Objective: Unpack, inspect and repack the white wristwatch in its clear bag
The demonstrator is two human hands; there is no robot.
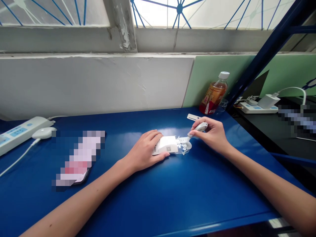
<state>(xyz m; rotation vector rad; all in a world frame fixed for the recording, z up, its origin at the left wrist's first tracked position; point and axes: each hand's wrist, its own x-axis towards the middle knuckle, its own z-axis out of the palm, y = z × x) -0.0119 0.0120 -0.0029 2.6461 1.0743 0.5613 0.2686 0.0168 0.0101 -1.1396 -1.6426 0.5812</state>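
White packet point(168, 144), mid-frame: left hand point(145, 149) palm-down with fingers point(151, 133) gripping it, right hand point(211, 132) pinching some white piece point(202, 126).

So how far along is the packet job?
Done, it seems: the white packet lies on the blue table, steadied under the left hand. In hand: the right hand pinches a white object by the packet's clear plastic end. Remaining: the strap-like piece looks not yet free of the plastic; whether it joins the object, I can't tell.
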